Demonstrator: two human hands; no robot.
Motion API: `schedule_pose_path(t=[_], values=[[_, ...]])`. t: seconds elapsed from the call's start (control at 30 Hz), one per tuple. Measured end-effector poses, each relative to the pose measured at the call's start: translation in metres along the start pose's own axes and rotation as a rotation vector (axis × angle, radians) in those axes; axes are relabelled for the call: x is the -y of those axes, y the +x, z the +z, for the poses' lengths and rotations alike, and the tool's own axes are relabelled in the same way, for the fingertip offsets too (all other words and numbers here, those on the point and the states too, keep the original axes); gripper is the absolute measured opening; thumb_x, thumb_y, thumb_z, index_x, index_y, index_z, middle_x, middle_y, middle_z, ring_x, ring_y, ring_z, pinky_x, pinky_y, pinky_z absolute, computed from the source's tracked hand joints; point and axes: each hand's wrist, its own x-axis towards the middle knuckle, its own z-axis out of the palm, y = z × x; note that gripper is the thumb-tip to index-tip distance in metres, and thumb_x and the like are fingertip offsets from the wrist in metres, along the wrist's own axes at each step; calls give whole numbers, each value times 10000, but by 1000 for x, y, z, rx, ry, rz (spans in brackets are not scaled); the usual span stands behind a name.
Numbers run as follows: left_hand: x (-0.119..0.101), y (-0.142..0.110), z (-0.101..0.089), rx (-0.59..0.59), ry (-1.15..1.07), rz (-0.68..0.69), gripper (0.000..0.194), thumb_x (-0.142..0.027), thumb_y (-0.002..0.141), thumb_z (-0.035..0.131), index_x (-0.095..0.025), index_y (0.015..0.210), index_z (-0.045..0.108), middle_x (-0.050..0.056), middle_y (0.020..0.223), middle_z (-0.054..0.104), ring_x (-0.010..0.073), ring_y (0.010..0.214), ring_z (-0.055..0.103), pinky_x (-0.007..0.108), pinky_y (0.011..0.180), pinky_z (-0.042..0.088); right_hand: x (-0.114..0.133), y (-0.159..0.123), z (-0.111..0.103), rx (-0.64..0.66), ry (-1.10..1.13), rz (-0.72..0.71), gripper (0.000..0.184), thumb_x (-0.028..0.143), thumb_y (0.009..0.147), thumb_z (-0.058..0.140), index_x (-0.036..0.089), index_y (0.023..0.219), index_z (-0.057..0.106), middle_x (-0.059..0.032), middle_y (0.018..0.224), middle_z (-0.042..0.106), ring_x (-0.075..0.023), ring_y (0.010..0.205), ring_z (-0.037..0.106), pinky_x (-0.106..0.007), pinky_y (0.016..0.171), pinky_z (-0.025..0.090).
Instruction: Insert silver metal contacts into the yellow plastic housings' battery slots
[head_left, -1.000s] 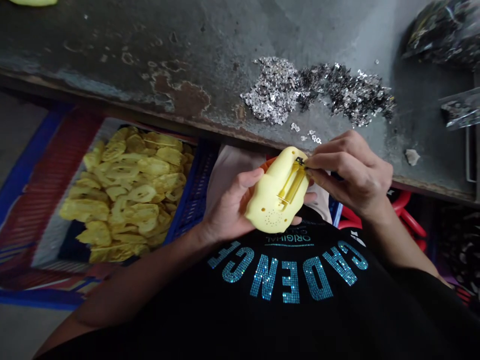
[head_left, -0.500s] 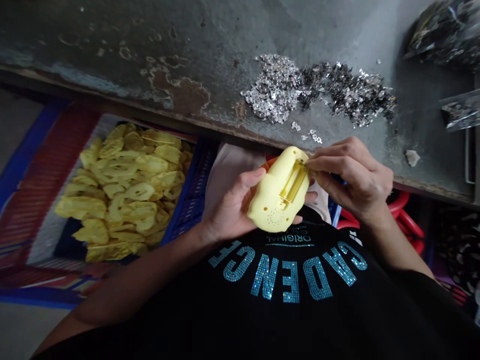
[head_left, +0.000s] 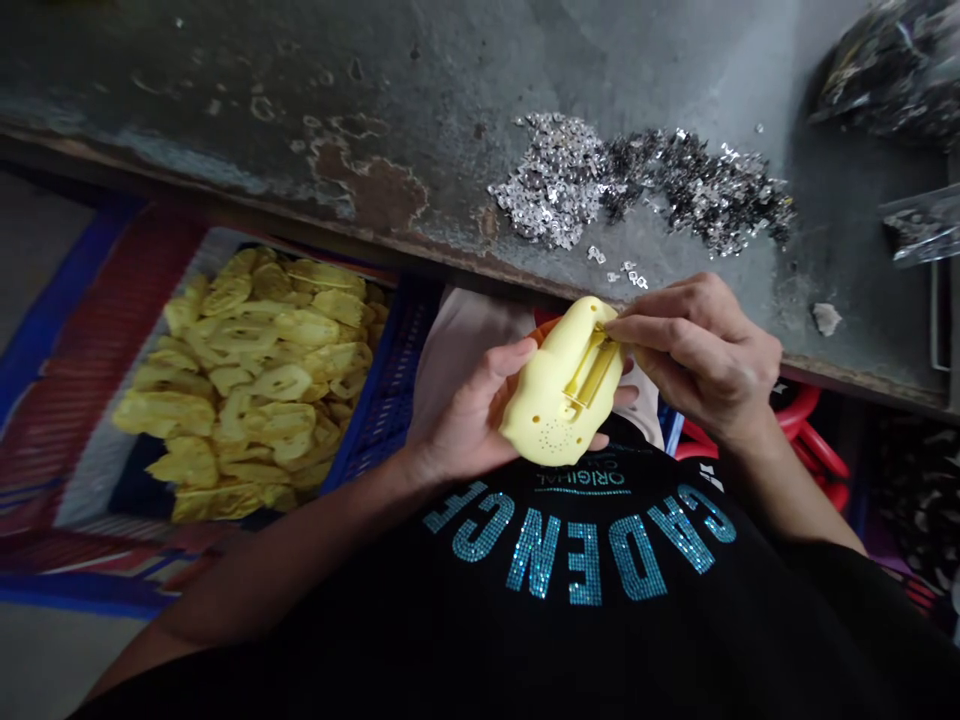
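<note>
A pale yellow plastic casing [head_left: 551, 405] with a long battery compartment and a ring of small holes lies in my left hand [head_left: 469, 410]. The thumb rests along its left edge and the other fingers wrap beneath it. My right hand [head_left: 705, 350] pinches at the upper end of the compartment, thumb and forefinger pressed together. What those fingertips hold is too small and covered to make out. Just beyond, on the metal bench, a heap of small shiny metal contact pieces [head_left: 555, 180] spreads out, with several loose ones [head_left: 634, 278] close to the edge.
On the left, a blue and red crate [head_left: 375, 400] holds many yellow plastic parts [head_left: 255, 380]. Plastic bags of metal pieces [head_left: 889, 80] lie at the bench's right. A whitish scrap [head_left: 826, 318] sits near the worn bench edge [head_left: 465, 262]. Red tubing [head_left: 799, 425] shows below.
My right fingertips have shifted slightly left and further over the top end of the compartment. The casing stays in my left hand, nearly unmoved; the whole view has shifted a little.
</note>
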Motion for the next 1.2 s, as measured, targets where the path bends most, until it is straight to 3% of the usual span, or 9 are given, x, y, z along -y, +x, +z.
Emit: schedule_pose_path(t=[0.1,0.2,0.37,0.67,0.8,0.97,1.03,1.13,1.2], values=[[0,2,5,-12,19,7,829,-688,1057,697,-256,1749,550,189,1590,782,464,1452,776,522,1008,749,1,2,-3,-2,43,72,240,205,1143,724,321,1331,819,-37,1152,844,-211,974,788,-405,853,652],[0,3,10,-48,89,82,865,-700,1016,764,-299,1754,557,163,1587,790,439,1357,829,459,903,768,1,7,-9,63,163,265,154,328,1127,790,289,1267,841,-54,1154,849,-224,1006,793,-385,846,670],[2,-3,19,-222,321,253,779,-482,1007,896,-350,1721,614,96,1531,829,332,1265,857,375,952,724,-1,12,-14,258,258,383,314,492,1110,808,240,1297,814,-62,1144,840,-191,891,770,-330,776,664],[6,-25,16,-297,938,473,597,-392,1042,884,-316,1626,788,59,1500,844,335,1286,801,428,1170,647,-4,-13,15,-126,311,190,319,291,1028,871,292,1340,805,-46,1187,890,-248,1053,846,-402,920,694],[9,-23,18,-286,981,509,560,-362,1083,842,-350,1639,776,31,1498,848,300,1235,819,382,1117,660,-2,-14,16,-168,293,202,303,289,1022,867,292,1322,822,-47,1160,900,-256,1031,856,-409,879,698],[3,-19,22,-290,955,445,565,-448,1039,899,-265,1569,828,95,1413,873,312,1146,839,368,1052,674,-4,-18,16,-184,341,269,272,278,989,888,280,1258,854,-28,1094,897,-224,982,848,-379,875,684],[-5,-21,20,-241,944,401,568,-534,1087,819,-252,1580,819,115,1386,873,332,1161,847,388,1054,682,-5,-21,19,-182,473,394,269,306,963,928,270,1222,867,-17,1059,890,-185,923,833,-329,848,670],[-20,-26,9,-156,1020,399,549,-535,1187,617,-267,1643,765,134,1512,829,398,1426,773,502,1238,627,-2,-26,31,-173,873,760,389,460,865,1030,255,1148,861,-7,984,879,-147,793,797,-269,745,664],[-30,-28,1,-173,1158,468,572,-434,1117,755,-309,1675,733,93,1641,767,431,1670,585,596,1437,430,4,-27,44,-120,1137,994,455,522,783,1080,250,1064,847,-2,935,868,-142,746,776,-260,709,674]])
